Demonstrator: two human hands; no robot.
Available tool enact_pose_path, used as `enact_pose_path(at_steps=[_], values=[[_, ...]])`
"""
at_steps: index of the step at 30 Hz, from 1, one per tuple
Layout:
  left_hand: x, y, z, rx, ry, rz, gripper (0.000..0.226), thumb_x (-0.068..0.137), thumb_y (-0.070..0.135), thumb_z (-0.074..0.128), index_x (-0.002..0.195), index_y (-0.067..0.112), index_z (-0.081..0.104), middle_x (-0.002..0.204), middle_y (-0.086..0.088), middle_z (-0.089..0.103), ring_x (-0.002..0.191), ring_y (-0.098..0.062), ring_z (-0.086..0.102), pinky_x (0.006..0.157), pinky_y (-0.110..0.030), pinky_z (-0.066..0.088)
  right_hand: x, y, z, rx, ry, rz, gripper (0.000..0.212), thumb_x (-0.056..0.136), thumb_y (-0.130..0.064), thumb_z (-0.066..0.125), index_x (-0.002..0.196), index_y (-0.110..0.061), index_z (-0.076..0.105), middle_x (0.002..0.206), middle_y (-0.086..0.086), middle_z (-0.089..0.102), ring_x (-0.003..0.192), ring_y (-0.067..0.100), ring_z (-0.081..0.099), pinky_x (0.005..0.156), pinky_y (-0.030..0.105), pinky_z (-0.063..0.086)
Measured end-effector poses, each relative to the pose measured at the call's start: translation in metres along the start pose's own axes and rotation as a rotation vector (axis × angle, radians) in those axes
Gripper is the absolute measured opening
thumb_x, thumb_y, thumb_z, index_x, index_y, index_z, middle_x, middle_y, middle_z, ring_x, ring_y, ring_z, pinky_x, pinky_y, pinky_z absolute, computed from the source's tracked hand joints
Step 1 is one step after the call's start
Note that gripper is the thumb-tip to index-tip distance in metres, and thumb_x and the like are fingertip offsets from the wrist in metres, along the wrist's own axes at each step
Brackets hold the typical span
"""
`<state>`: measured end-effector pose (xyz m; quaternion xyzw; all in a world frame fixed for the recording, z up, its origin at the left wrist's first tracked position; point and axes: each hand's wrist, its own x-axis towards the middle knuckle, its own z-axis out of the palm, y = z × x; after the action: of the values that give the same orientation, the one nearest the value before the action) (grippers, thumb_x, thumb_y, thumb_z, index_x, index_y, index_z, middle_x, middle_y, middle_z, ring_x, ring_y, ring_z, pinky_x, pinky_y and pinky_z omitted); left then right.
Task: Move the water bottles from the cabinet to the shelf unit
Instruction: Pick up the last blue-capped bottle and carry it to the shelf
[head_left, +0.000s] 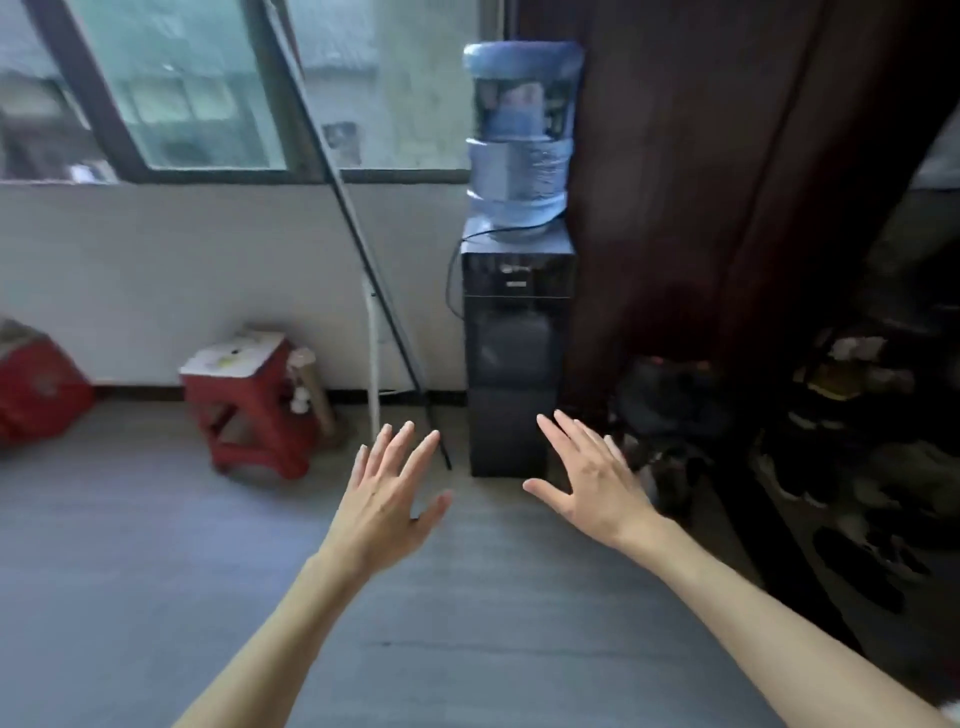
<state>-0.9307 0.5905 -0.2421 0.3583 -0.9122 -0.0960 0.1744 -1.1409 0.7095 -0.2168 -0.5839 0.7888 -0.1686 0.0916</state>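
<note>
no small water bottles can be made out anywhere in the blurred head view, and neither a cabinet nor a shelf unit can be identified with certainty, so the step in hand is judged to be the approach. it would be done well by the gaze being steadied first, the cabinet being located before anything is reached for.

from the left: a red box is seen at the edge, then a red stool against the white wall, with a thin pole leaning just beside it. the left hand is held out over the grey floor, fingers straight and spread wide, nothing held or touched. further right, a dark water dispenser stands against the wall with a large blue jug on top. the right hand is likewise stretched forward with fingers spread wide, empty and apart from everything. beyond it a dark wooden panel rises, and at the far right dim racks of shoes are seen; whether this is the shelf unit cannot be told.
</note>
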Motion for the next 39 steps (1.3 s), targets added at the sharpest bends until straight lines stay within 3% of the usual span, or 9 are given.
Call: enact_pose_path(at_steps=[7,16,22,26,30,39], values=[[-0.089,-0.191,-0.069,0.055,0.077,-0.413,0.084,0.069,0.068,0.017,0.142,0.026,0.022,0.152,-0.008,0.020,0.143,-0.027,0.005,0.114,-0.043,0.008,0.104,-0.199,0.096,0.016,-0.136,-0.337,0.074,0.087,-0.052,0.047,0.146,-0.029,0.009,0.157,-0.002,0.009,0.144,0.016,0.009,0.117,0.044,0.007],[-0.194,-0.347,-0.131,0.125,0.138,-0.907,0.091,0.062,0.074,0.006,0.143,0.032,0.009,0.155,-0.001,0.008,0.143,-0.021,-0.003,0.115,-0.039,0.005,0.194,-0.404,0.197,0.040,-0.284,-0.702,0.075,0.086,-0.053,0.050,0.146,-0.029,0.012,0.157,-0.003,0.010,0.144,0.016,0.009,0.117,0.043,0.008],[-0.217,-0.440,-0.161,0.146,0.179,-1.122,0.091,0.061,0.074,0.005,0.143,0.033,0.008,0.155,0.000,0.006,0.143,-0.020,-0.004,0.115,-0.036,0.004,0.263,-0.515,0.253,0.043,-0.369,-0.870,0.074,0.086,-0.056,0.047,0.146,-0.029,0.012,0.157,-0.001,0.010,0.144,0.018,0.008,0.117,0.043,0.007],[-0.215,-0.507,-0.190,0.165,0.208,-1.250,0.075,0.080,0.068,0.024,0.143,0.031,0.007,0.156,0.000,0.003,0.142,-0.020,-0.006,0.115,-0.034,0.002,0.316,-0.602,0.284,0.042,-0.399,-1.011,0.074,0.086,-0.057,0.044,0.146,-0.028,0.011,0.157,0.001,0.010,0.144,0.022,0.007,0.117,0.045,0.008],[-0.212,-0.565,-0.218,0.181,0.285,-1.319,0.091,0.063,0.073,0.006,0.143,0.031,0.009,0.155,0.001,0.004,0.142,-0.019,-0.006,0.116,-0.035,0.002,0.354,-0.687,0.314,0.050,-0.425,-1.120,0.073,0.087,-0.057,0.043,0.146,-0.027,0.011,0.156,0.001,0.011,0.144,0.022,0.009,0.117,0.046,0.008],[-0.241,-0.707,-0.242,0.123,0.310,-1.491,0.092,0.060,0.073,0.001,0.143,0.033,0.007,0.155,0.003,0.001,0.142,-0.017,-0.009,0.115,-0.036,0.000,0.409,-0.839,0.407,0.008,-0.531,-1.250,0.073,0.087,-0.058,0.042,0.146,-0.028,0.010,0.157,0.001,0.011,0.144,0.022,0.008,0.118,0.046,0.007]])
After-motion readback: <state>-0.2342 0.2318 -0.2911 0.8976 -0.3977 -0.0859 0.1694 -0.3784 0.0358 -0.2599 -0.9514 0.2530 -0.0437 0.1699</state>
